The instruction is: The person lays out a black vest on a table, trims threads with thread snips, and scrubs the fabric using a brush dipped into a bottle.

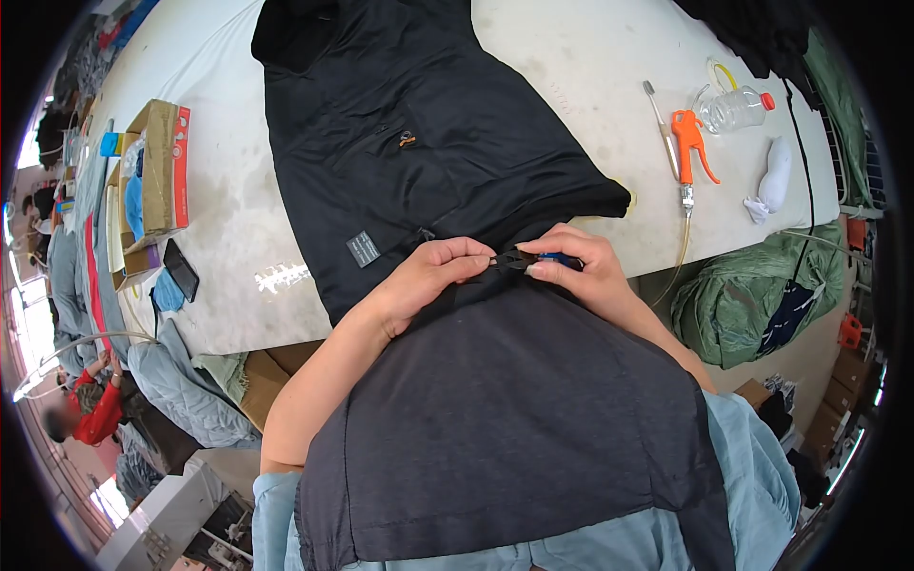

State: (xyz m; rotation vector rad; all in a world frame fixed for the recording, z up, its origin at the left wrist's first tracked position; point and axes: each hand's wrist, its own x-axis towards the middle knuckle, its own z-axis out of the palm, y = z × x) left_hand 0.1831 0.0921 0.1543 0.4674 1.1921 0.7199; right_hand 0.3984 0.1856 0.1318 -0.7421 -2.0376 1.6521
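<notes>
A black sleeveless garment (381, 171) lies spread over the table, its lower edge close to my body. My right hand (590, 269) grips small pliers (514, 260) with dark jaws and blue on the handle. Their jaws point left and meet the fingertips of my left hand (430, 273). Thumb and forefinger of that hand are pinched together at the jaws; what they hold is too small to make out. Both hands are over the garment's near edge. A grey label (363, 249) and a small orange logo (407, 139) show on the black fabric.
On the pale table (562, 57), to the right, lie an orange air gun (687, 143) with a hose, a toothbrush (659, 124) and a plastic bottle (733, 110). At left are a cardboard box (157, 171) and a phone (181, 270). A person in red (100, 414) is far left.
</notes>
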